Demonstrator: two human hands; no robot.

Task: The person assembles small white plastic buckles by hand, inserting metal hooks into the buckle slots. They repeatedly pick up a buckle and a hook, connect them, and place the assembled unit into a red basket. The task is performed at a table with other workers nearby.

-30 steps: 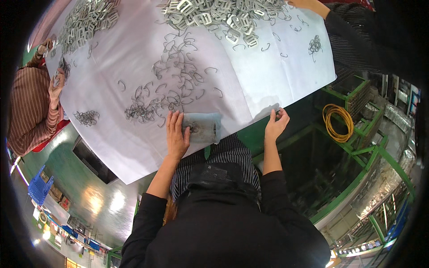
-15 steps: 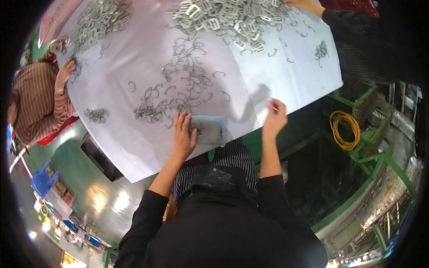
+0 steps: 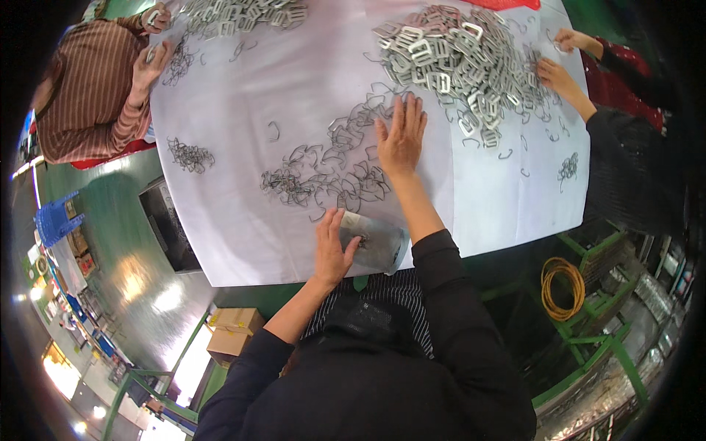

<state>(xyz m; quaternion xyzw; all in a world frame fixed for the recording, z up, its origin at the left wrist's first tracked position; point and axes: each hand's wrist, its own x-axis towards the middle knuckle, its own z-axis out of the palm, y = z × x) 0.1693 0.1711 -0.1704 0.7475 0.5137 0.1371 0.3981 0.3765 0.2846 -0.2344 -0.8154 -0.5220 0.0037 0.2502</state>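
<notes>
My left hand [image 3: 332, 250] grips the near-left side of a translucent bluish plastic container [image 3: 386, 250] at the table's front edge, thumb across it. A small dark cluster of metal bits shows inside. My right hand [image 3: 401, 141] is stretched out over the table, fingers extended and palm down at the edge of a strewn heap of bent wire hooks [image 3: 360, 184]. Nothing shows in its grasp; what lies beneath the palm is hidden. A denser clump of hooks [image 3: 285, 185] lies to the left of the container.
A large pile of grey metal buckles [image 3: 456, 62] lies beyond my right hand, another buckle pile [image 3: 243, 16] at the far left. Co-workers' hands [image 3: 151, 66] [image 3: 562, 79] work at both sides. Small hook clusters [image 3: 190, 156] [image 3: 568, 167] lie near the side edges of the white tabletop [image 3: 235, 228].
My right hand has swung forward and left from the front right edge to the hooks, its pinched fingers now spread. My left hand stays on the container, now tilted. The view has shifted.
</notes>
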